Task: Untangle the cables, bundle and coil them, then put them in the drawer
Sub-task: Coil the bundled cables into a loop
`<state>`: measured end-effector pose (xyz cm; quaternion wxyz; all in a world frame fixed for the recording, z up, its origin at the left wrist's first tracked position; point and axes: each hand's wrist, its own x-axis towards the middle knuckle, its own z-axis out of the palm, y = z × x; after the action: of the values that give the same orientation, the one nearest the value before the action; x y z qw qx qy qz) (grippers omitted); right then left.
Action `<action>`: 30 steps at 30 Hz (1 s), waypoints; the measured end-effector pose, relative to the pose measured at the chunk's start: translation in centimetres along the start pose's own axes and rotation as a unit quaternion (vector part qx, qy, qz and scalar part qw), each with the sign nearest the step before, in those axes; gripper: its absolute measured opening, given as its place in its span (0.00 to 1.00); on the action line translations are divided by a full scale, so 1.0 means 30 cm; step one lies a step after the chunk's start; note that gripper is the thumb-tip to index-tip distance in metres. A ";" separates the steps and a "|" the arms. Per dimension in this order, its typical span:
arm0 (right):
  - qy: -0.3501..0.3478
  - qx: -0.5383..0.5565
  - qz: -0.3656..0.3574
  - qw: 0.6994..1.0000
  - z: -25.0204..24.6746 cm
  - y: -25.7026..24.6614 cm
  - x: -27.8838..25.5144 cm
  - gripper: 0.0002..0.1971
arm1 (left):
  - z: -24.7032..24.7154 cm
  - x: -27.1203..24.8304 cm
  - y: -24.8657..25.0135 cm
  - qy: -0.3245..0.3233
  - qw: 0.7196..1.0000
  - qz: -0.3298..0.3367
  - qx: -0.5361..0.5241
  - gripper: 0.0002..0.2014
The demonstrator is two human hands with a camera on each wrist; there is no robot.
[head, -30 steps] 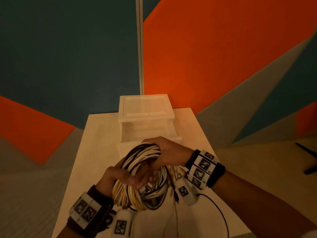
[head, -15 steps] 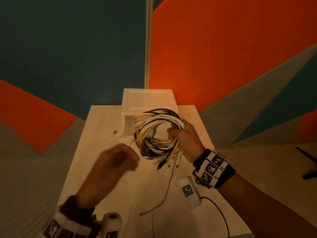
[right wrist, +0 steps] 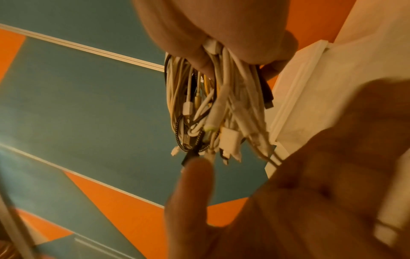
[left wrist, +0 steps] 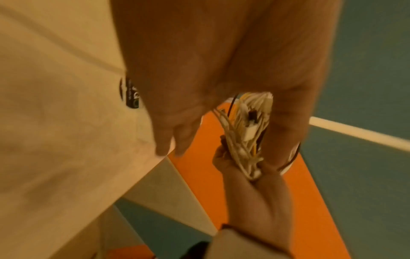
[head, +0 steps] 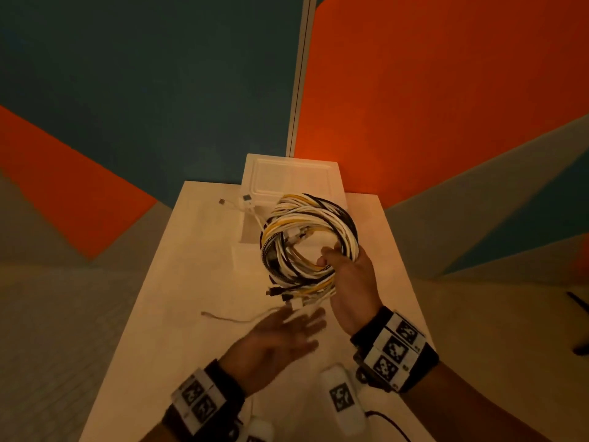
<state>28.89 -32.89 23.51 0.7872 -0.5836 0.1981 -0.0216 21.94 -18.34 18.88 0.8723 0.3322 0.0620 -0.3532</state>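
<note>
A thick coil of white, yellow and black cables [head: 306, 237] hangs in the air above the table, in front of the white drawer unit [head: 291, 180]. My right hand [head: 347, 275] grips the coil's lower right side, thumb through the loop; the right wrist view shows the cables [right wrist: 213, 105] bunched under its fingers with plug ends dangling. My left hand [head: 280, 336] is open, fingers spread, just below the coil and touching nothing. The left wrist view shows the same bundle [left wrist: 246, 133] beyond my left fingers [left wrist: 168, 136]. Two loose white plug ends [head: 245, 199] trail toward the drawer unit.
The pale table [head: 191, 282] is narrow, with floor on both sides. A thin loose cable [head: 229, 319] lies on it left of my left hand. Walls painted orange and teal stand right behind the drawer unit. A dark object [head: 577, 301] lies on the floor at far right.
Both hands held the coil a second ago. The left hand let go and dropped back, then came forward open under the coil. The right hand carried the coil forward toward the drawer unit.
</note>
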 end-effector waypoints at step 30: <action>-0.223 -0.209 0.167 0.937 -0.156 0.061 -0.137 0.15 | -0.035 -0.123 0.230 0.021 0.963 -0.007 0.268 0.34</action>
<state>23.18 -35.48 21.88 0.6638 -0.6832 0.1124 0.2829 23.86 -11.90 23.03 0.7474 0.5606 -0.0146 -0.3563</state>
